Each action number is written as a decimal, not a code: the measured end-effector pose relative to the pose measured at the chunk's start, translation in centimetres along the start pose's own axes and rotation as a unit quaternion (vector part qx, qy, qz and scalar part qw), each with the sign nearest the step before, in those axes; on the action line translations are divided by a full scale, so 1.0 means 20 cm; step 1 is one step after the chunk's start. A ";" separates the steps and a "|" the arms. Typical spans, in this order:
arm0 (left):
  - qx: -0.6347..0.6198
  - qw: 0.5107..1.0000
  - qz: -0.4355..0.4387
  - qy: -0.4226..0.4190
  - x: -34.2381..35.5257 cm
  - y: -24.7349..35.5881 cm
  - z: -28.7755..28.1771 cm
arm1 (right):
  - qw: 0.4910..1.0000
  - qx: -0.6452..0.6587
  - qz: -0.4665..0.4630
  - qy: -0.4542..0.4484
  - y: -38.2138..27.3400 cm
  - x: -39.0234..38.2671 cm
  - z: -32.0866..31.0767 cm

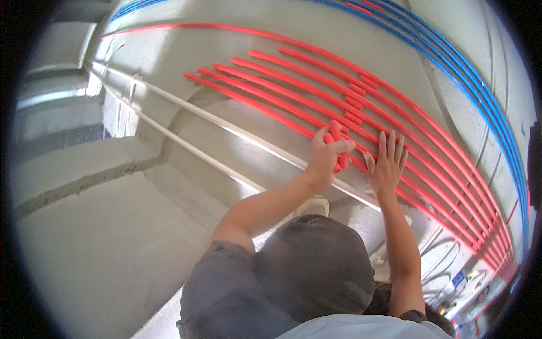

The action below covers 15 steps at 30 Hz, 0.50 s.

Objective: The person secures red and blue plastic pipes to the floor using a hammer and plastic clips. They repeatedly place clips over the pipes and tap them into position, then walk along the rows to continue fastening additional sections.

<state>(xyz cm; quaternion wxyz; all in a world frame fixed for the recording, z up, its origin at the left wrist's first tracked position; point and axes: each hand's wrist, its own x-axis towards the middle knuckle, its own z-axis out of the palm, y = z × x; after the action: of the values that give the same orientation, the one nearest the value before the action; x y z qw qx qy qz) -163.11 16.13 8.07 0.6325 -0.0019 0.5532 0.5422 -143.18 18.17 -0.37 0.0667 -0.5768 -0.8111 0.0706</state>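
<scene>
My left hand (322, 161) is closed around several short red plastic pieces (335, 131) that look like pipe clips. They stick out above and below its fingers. Beside it, my right hand (386, 169) lies flat, back upward, fingers spread over the parallel red pipes (223, 90); nothing shows in its grasp. Just beyond both hands, a row of red clips (354, 100) sits across several of the pipes. A longer red pipe (226, 26) curves along their far side.
Blue pipes (451, 56) run along the far right. Two white pipes (226, 130) pass on the near left, by a grey concrete ledge (84, 181). Dark rounded cloth (316, 265) fills the space between my forearms. White looped tubing (443, 254) lies at lower right.
</scene>
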 end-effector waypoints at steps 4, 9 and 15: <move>-0.001 0.999 0.043 -0.021 0.12 0.01 -0.07 | 0.992 0.095 0.068 0.045 0.10 0.02 -0.02; -0.002 0.992 0.127 0.014 0.21 0.19 -0.24 | 0.965 0.155 0.170 0.128 0.31 0.10 -0.13; 0.010 0.994 0.104 0.006 0.20 0.23 -0.20 | 0.930 0.209 0.229 0.199 0.61 0.12 -0.16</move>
<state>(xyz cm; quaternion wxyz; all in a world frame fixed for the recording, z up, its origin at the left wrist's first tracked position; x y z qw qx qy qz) -169.83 18.27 6.51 0.5691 0.0585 0.5595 0.5997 -132.13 24.47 0.51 0.3277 -0.7223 -0.5935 0.1362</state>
